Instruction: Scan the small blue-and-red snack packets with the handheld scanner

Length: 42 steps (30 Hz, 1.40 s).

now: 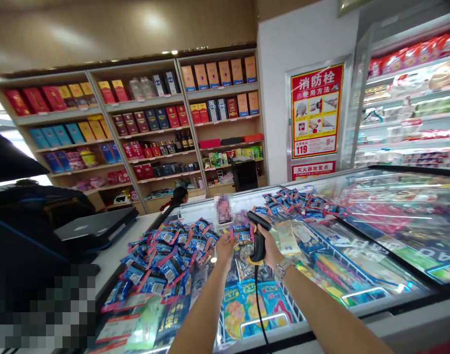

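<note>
My right hand (271, 248) grips a black barcode scanner (258, 235) with a yellow base; its black cord (259, 309) hangs down toward me. A metal watch (284, 268) sits on that wrist. My left hand (225, 246) is held out beside the scanner, fingers around a small blue packet (241, 232) in front of the scanner head. Both hands hover over the glass lid of a chest freezer (357, 275). A heap of blue and red packets (169, 255) lies on the glass to the left of my hands.
More blue packets (298, 201) lie farther back on the freezer lid. A black till screen (18, 216) and a flat black device (96, 227) stand on the counter at left. Wooden shelves of boxed goods (151, 123) fill the back wall. An open chiller (409, 103) stands at right.
</note>
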Each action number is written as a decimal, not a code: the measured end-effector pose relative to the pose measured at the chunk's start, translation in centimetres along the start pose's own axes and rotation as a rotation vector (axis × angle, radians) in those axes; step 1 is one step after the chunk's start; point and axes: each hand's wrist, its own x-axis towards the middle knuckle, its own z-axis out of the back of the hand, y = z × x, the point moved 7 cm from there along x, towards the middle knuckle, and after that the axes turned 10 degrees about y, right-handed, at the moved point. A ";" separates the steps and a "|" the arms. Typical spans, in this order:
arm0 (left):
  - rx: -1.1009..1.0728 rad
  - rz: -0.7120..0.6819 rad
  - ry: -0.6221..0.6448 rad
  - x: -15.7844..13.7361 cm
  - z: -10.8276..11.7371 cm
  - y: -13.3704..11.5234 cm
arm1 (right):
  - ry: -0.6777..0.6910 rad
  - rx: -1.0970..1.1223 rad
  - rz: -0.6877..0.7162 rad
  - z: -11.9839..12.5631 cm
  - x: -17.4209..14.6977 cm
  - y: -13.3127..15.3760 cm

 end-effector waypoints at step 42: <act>-0.141 -0.141 -0.314 -1.0 2.0 -0.2 | 0.310 -0.779 -0.147 -0.2 -3.2 2.0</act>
